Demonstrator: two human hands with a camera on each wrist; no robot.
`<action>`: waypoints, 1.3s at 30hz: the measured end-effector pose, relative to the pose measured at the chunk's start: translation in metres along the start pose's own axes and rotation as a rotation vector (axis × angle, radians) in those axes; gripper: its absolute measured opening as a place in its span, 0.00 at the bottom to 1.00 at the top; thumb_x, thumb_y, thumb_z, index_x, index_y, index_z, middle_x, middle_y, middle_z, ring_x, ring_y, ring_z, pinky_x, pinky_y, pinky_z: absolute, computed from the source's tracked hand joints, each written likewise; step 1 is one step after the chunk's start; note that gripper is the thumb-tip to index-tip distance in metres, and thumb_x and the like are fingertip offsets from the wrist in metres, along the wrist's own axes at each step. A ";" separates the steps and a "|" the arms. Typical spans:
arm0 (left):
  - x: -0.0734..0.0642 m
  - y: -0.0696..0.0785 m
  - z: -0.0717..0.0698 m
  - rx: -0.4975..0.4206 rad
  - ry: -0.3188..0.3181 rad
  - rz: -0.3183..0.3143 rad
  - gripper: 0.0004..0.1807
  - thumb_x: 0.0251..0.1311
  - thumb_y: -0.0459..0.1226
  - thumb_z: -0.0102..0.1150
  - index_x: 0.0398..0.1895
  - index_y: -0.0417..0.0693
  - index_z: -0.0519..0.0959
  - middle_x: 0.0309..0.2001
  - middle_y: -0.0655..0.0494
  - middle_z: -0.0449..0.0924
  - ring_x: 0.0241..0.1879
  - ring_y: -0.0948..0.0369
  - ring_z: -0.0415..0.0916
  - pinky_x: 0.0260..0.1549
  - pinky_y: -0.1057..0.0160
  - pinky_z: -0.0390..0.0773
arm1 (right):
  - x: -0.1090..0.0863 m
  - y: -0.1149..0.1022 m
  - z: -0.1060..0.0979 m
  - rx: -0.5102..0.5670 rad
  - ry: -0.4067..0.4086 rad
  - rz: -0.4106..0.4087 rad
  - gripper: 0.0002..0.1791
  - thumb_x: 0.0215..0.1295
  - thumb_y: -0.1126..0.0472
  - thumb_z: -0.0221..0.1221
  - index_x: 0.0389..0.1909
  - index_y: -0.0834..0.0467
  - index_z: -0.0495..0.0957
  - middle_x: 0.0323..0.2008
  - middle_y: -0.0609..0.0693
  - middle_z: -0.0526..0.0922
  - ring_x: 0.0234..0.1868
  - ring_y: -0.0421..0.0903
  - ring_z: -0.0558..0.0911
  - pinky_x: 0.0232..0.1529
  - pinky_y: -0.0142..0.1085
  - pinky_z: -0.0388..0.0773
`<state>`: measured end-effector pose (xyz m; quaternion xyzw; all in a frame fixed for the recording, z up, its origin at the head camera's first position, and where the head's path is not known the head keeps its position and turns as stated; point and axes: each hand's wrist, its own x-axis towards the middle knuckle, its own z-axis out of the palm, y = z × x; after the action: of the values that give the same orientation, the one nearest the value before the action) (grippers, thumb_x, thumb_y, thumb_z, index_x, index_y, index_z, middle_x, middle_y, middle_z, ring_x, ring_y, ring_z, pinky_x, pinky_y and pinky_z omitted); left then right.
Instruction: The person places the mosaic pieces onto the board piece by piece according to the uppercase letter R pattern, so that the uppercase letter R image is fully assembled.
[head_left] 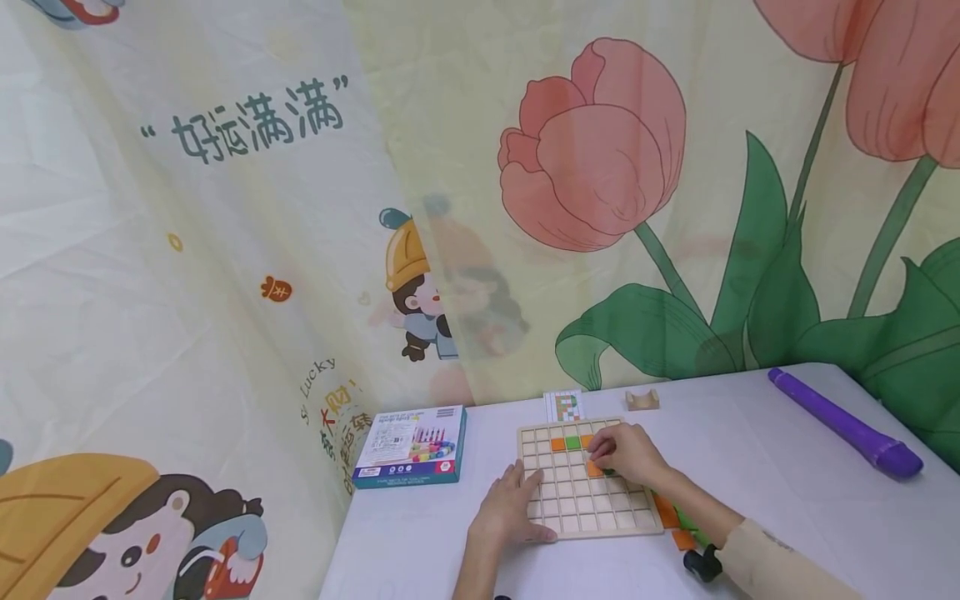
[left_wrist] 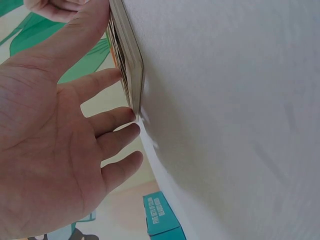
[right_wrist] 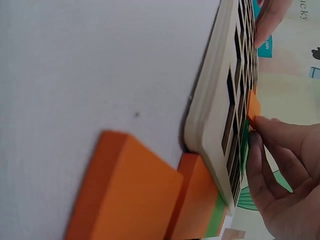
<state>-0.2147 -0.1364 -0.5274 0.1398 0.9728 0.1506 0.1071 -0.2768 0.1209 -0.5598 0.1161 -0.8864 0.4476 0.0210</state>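
A wooden grid board [head_left: 577, 504] with square cells lies on the table. Orange and green tiles sit in its upper part, among them a green tile [head_left: 573, 442]. My right hand [head_left: 630, 454] is over the board's right half, its thumb and fingertips pinching an orange tile [right_wrist: 254, 104], which stands slightly tilted at the cells. Beside that tile a dark green tile [right_wrist: 245, 145] shows under the fingers. My left hand [head_left: 506, 504] rests at the board's left edge, fingers spread and fairly straight; in the left wrist view its fingertips touch the wooden side.
Loose orange tiles [right_wrist: 130, 195] and green pieces lie against the board's right side, near a black object [head_left: 702, 564]. Behind the board are a printed pattern card [head_left: 564, 406] and a small wooden stand [head_left: 642, 401]. A boxed set [head_left: 411, 446] lies left; a purple tube [head_left: 843, 423] lies right.
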 end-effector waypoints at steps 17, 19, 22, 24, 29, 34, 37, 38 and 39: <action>0.001 0.001 0.000 0.022 0.010 0.001 0.55 0.40 0.55 0.85 0.76 0.55 0.71 0.79 0.42 0.60 0.79 0.44 0.57 0.75 0.43 0.63 | -0.013 0.007 -0.026 -0.034 0.068 0.001 0.10 0.59 0.71 0.72 0.38 0.54 0.90 0.31 0.41 0.88 0.34 0.39 0.85 0.38 0.34 0.85; 0.001 0.000 0.000 0.020 0.011 0.001 0.55 0.40 0.55 0.85 0.76 0.55 0.71 0.79 0.42 0.61 0.79 0.45 0.57 0.75 0.43 0.63 | -0.016 0.008 -0.031 -0.051 0.073 0.008 0.08 0.60 0.69 0.73 0.38 0.54 0.90 0.31 0.41 0.87 0.35 0.40 0.84 0.39 0.34 0.85; 0.001 0.001 0.000 0.013 0.011 0.000 0.55 0.40 0.54 0.85 0.76 0.55 0.71 0.79 0.42 0.61 0.79 0.45 0.57 0.75 0.42 0.63 | -0.019 0.012 -0.040 -0.078 0.080 0.029 0.06 0.62 0.66 0.72 0.39 0.53 0.90 0.32 0.41 0.87 0.36 0.41 0.84 0.40 0.35 0.85; 0.001 0.002 -0.001 0.010 0.013 0.005 0.55 0.40 0.54 0.85 0.76 0.55 0.71 0.79 0.42 0.60 0.79 0.44 0.57 0.75 0.42 0.63 | -0.023 0.014 -0.048 -0.090 0.084 0.036 0.06 0.62 0.66 0.72 0.39 0.55 0.89 0.32 0.41 0.87 0.36 0.42 0.84 0.40 0.35 0.85; 0.002 0.002 0.000 0.008 0.013 0.008 0.55 0.40 0.55 0.85 0.76 0.55 0.71 0.80 0.41 0.60 0.79 0.44 0.57 0.75 0.41 0.63 | -0.031 0.018 -0.063 -0.124 0.057 0.058 0.09 0.58 0.71 0.73 0.39 0.58 0.88 0.29 0.42 0.85 0.34 0.42 0.82 0.37 0.35 0.83; 0.002 -0.001 0.002 0.012 0.004 -0.004 0.55 0.40 0.55 0.85 0.76 0.56 0.71 0.80 0.42 0.60 0.79 0.44 0.57 0.74 0.41 0.65 | -0.040 0.023 -0.068 -0.167 -0.038 0.066 0.13 0.53 0.74 0.73 0.38 0.57 0.88 0.30 0.42 0.85 0.35 0.42 0.82 0.39 0.38 0.85; 0.001 -0.001 0.002 0.008 0.006 -0.003 0.55 0.40 0.55 0.84 0.76 0.56 0.71 0.80 0.42 0.60 0.79 0.44 0.57 0.74 0.41 0.64 | -0.044 0.027 -0.068 -0.198 -0.074 0.054 0.15 0.51 0.74 0.74 0.38 0.56 0.88 0.32 0.42 0.86 0.36 0.42 0.82 0.42 0.41 0.86; 0.001 -0.001 0.002 0.006 0.006 -0.004 0.55 0.40 0.55 0.84 0.76 0.56 0.71 0.80 0.42 0.59 0.79 0.44 0.57 0.74 0.41 0.64 | -0.044 0.028 -0.067 -0.209 -0.077 0.052 0.15 0.51 0.74 0.74 0.39 0.55 0.88 0.32 0.42 0.86 0.37 0.42 0.83 0.43 0.41 0.86; 0.001 -0.001 0.002 0.004 0.005 -0.004 0.55 0.40 0.55 0.84 0.77 0.56 0.71 0.80 0.42 0.59 0.79 0.44 0.57 0.74 0.41 0.64 | -0.045 0.028 -0.067 -0.218 -0.079 0.049 0.16 0.51 0.73 0.74 0.39 0.54 0.89 0.33 0.41 0.86 0.38 0.42 0.83 0.44 0.42 0.86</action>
<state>-0.2158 -0.1363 -0.5297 0.1378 0.9737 0.1486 0.1044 -0.2436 0.1991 -0.5481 0.1089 -0.9326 0.3438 -0.0125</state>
